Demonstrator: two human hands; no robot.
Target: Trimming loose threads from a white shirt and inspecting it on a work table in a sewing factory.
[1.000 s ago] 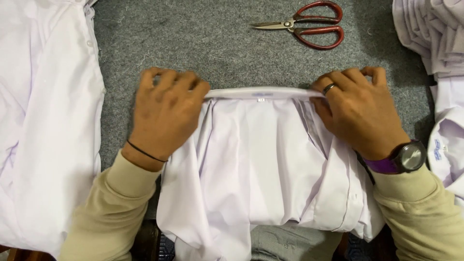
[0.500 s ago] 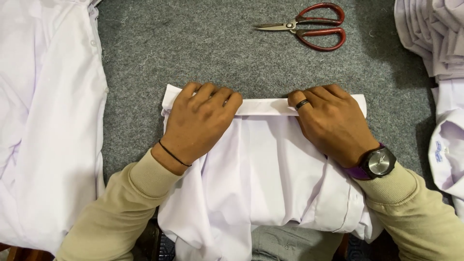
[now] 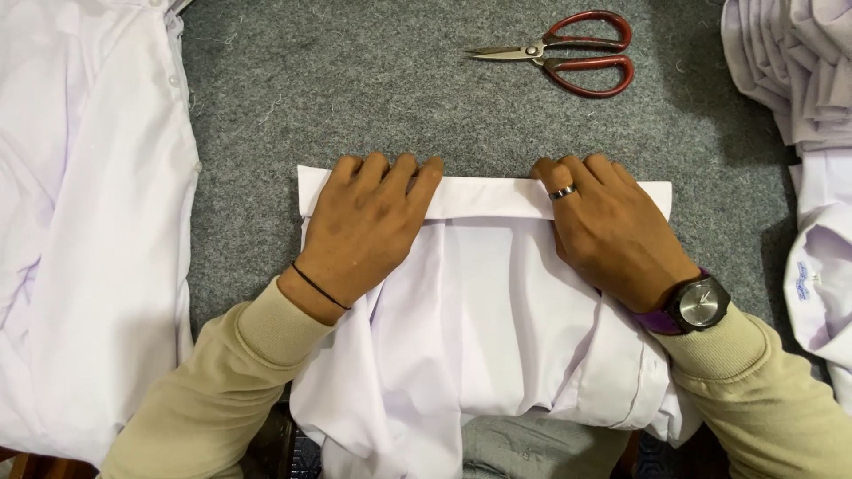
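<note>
Both hands are lying flat and open, palms down, on the folded collar band (image 3: 484,197) of a white shirt (image 3: 479,328) spread at the centre of the grey felt table (image 3: 355,98): the left hand (image 3: 368,226) is pressing near the band's 9 o'clock end, the right hand (image 3: 612,231) near its 3 o'clock end. To crease it well, I judge that the fingertips should be bearing evenly along the fold while keeping the edge straight. Red-handled scissors (image 3: 568,58) are lying at 12 o'clock, well apart.
</note>
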